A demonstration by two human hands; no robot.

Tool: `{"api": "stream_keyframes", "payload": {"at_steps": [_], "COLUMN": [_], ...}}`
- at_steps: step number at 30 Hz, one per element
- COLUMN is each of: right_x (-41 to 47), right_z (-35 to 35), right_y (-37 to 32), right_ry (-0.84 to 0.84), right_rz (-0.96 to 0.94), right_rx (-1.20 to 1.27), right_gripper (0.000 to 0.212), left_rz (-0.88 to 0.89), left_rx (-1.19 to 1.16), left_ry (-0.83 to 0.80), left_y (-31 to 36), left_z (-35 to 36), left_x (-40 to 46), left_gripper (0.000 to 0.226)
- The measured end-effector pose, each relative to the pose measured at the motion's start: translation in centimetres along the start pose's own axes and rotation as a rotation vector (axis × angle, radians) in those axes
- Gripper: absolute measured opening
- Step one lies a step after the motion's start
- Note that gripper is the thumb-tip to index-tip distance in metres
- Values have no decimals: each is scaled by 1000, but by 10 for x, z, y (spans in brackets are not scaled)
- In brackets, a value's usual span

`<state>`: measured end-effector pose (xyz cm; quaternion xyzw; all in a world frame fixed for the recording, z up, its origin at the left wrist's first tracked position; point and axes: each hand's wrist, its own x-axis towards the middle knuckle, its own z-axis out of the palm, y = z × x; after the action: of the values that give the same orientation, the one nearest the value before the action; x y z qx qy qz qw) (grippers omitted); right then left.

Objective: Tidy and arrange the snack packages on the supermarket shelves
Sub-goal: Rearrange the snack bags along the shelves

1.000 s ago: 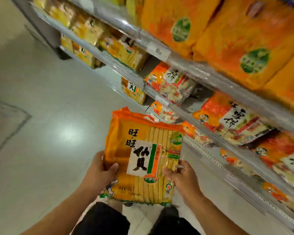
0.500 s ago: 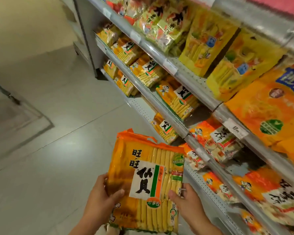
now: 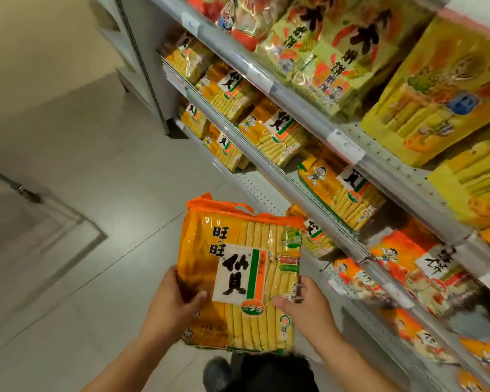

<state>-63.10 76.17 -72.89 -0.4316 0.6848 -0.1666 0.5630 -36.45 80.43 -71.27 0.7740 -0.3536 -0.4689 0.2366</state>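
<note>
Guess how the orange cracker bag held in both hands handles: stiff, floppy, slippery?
The orange cracker bag probably stays fairly flat: rows of long crackers fill it. Its glossy film shows glare, so it is likely slippery; the left hand and right hand grip opposite edges. The crackers probably snap if bent.

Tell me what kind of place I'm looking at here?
Most likely a supermarket snack aisle. Tiered metal shelves carry rows of matching snack packages, price tags are clipped along the shelf edges, and both hands hold one more orange package over a tiled floor.
</note>
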Motion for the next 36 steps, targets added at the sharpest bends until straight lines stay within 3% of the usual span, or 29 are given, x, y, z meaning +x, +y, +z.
{"api": "stream_keyframes", "payload": {"at_steps": [5,13,22,28,36], "right_x": [99,212,303,381,486], "right_z": [35,73,149,174,169], "right_y": [-29,-41,-15,22,61], "right_ry": [-26,-7,224,274,605], "right_rz": [17,158,298,288,189], "right_rx": [-12,-47,-11,28,57], "right_gripper": [42,38,40,37,40], "left_rz": [-63,-106,184,289,519], "left_rx": [102,314,534,649,589], "left_ry": [-1,-132,-320,-422,-363], "left_y": [19,19,-5,-27,-14], "left_z": [-22,-28,2,40,119], "left_x": [103,261,441,539,641], "left_gripper": [89,77,62,68,70]}}
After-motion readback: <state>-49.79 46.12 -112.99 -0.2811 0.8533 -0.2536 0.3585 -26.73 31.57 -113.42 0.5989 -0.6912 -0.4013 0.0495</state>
